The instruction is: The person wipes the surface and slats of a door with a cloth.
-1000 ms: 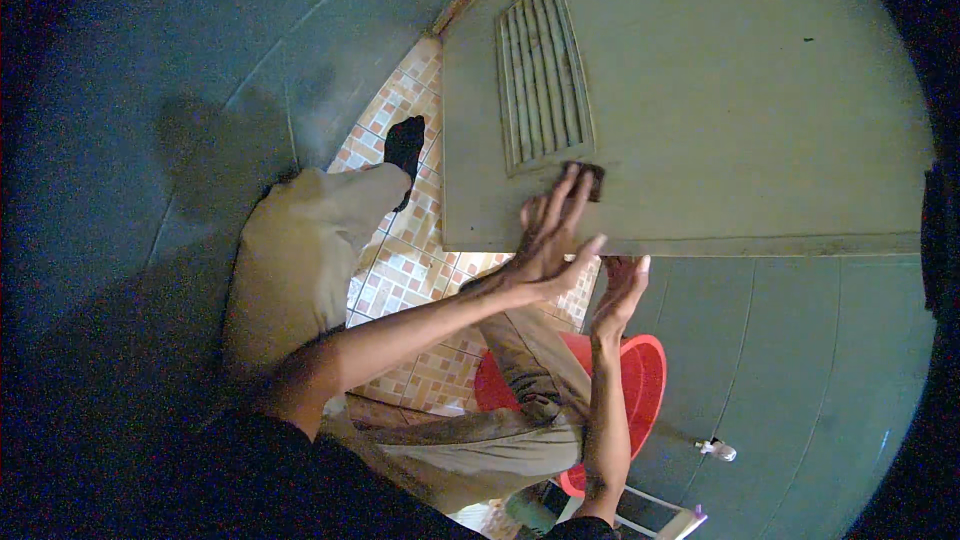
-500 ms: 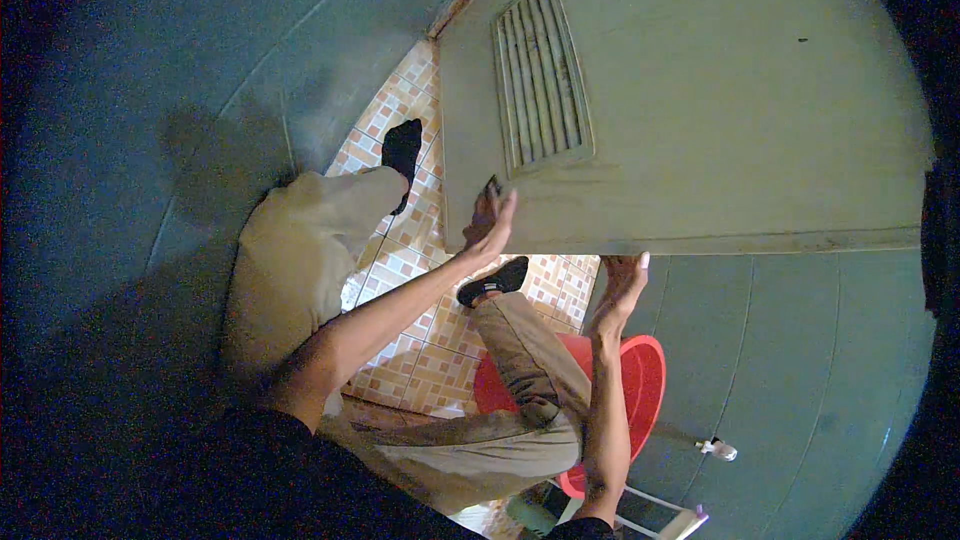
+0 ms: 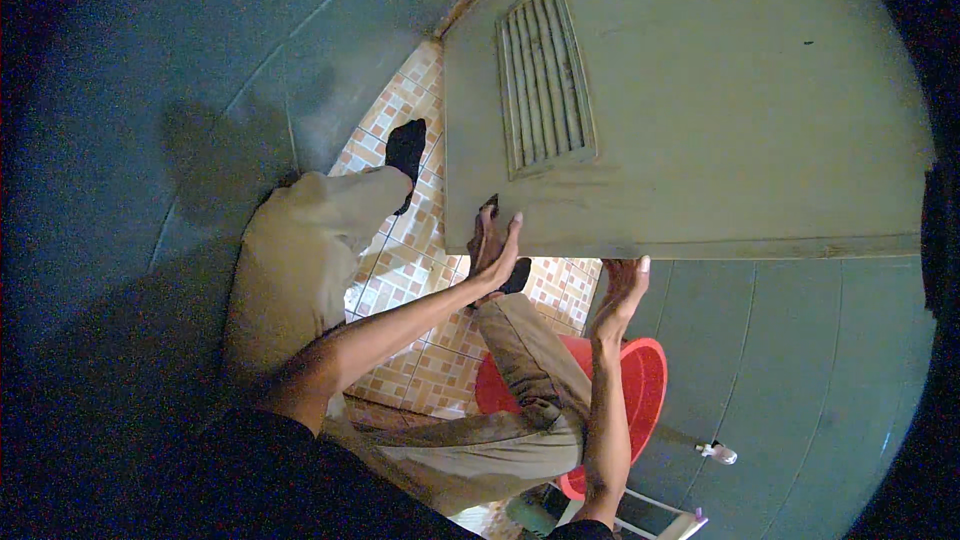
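A grey-green door (image 3: 720,110) with a louvred vent (image 3: 545,75) fills the upper right. My left hand (image 3: 495,252) lies flat against the door near its lower left corner, fingers apart and pointing up. My right hand (image 3: 622,285) reaches up from below, its fingers curled over the door's near edge. Both forearms come in from the bottom of the picture. My legs in beige trousers (image 3: 300,260) stand below, and one black-socked foot (image 3: 405,152) rests on the tiles beside the door.
The floor is orange and white tile (image 3: 400,275). A red plastic basin (image 3: 645,385) sits by my right leg. Grey-green walls (image 3: 180,90) close in on the left and right. A small white tap (image 3: 718,453) and a white frame (image 3: 655,522) are at the lower right.
My left hand has slid left along the door's lower edge to its corner. My right hand has stayed on the edge.
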Available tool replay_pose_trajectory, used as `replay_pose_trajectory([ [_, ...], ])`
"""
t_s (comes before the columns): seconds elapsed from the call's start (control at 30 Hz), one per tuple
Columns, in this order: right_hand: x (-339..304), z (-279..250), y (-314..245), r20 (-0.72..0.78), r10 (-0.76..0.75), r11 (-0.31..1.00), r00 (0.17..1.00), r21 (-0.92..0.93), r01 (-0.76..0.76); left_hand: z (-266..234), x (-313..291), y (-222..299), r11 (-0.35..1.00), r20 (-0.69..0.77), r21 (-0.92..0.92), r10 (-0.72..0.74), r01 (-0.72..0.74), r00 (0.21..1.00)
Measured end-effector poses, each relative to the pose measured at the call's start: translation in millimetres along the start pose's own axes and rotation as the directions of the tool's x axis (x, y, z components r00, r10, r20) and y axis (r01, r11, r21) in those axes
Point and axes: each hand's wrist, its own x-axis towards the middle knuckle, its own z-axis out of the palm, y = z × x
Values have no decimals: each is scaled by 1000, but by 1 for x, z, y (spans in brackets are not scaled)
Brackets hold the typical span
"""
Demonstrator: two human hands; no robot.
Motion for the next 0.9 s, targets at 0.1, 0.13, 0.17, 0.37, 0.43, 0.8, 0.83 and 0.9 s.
replay_pose_trajectory([
  [0.1,-1,3,2,-5,0,1000,1000,-19,0,7,-4,8,986,-155,29,168,-165,974],
  [0.13,-2,4,3,-10,2,1000,1000,-28,-2,7,-7,14,972,-134,94,226,-215,965],
  [0.17,-3,0,3,-22,3,999,1000,-43,-4,9,-13,27,951,-104,153,284,-267,953],
  [0.37,0,0,0,8,19,1000,1000,4,-19,2,-35,53,849,-52,124,522,-513,851],
  [0.43,1,-1,0,11,11,1000,1000,-2,-11,-3,-30,50,841,-24,131,532,-525,846],
  [0.8,-1,0,2,-14,20,999,1000,-27,-21,-9,-31,45,801,-14,147,588,-580,809],
  [0.83,-1,-1,2,-7,15,999,1000,-32,-15,-8,-31,45,801,-13,146,588,-580,809],
  [0.9,-3,1,0,-9,11,999,1000,-32,-12,-9,-33,47,818,-6,127,566,-560,825],
])
